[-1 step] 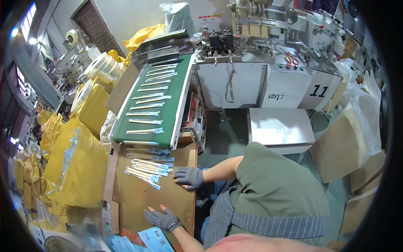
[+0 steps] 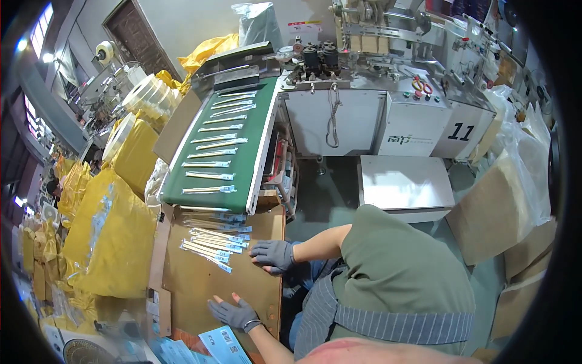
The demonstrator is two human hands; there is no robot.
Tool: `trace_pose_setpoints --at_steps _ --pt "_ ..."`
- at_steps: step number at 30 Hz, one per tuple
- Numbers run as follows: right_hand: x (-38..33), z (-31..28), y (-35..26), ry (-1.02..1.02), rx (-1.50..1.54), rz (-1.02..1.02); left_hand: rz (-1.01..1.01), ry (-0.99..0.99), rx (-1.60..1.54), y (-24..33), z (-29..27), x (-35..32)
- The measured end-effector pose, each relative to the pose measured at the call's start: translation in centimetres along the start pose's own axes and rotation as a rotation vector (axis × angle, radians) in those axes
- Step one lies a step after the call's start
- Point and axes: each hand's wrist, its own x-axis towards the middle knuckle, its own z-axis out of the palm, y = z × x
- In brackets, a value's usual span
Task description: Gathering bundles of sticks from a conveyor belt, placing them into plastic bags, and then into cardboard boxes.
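Note:
My left hand (image 2: pixel 235 313), in a grey fingerless glove, lies flat on the brown tabletop (image 2: pixel 194 294) with its fingers spread and nothing in them. Just below it are light-blue printed packets (image 2: pixel 225 343). My right hand (image 2: pixel 273 256), gloved the same way, rests palm down at the table's right edge, fingers stretched out and empty. Close to its fingertips lies a loose pile of thin pale wooden sticks (image 2: pixel 209 246), which look like wrapped chopsticks with blue-printed ends. The sticks overlap, so their number is hard to make out.
A green conveyor belt (image 2: pixel 200 151) slopes down to the table, carrying spaced wrapped sticks. Yellow bags (image 2: pixel 109 236) crowd the left. Behind stands a white machine (image 2: pixel 415 127) with red-handled scissors (image 2: pixel 422 85) on top. A white box (image 2: pixel 405 182) and cardboard (image 2: pixel 494 206) stand at the right.

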Motion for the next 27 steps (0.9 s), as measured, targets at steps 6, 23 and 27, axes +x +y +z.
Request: trace_pose_setpoints --at_steps 6,23,27 --pt "-0.1 -0.3 0.0 -0.006 -0.032 -0.006 -0.165 -0.214 -0.051 0.4 1.8 0.0" --pt "8.6 -0.6 -2.9 -0.027 0.041 0.055 -0.193 -0.117 -0.117 0.1 1.5 0.5" --pt "16.4 3.8 3.1 -0.107 -0.220 0.183 -0.224 -0.121 -0.126 -0.1 1.6 0.0"
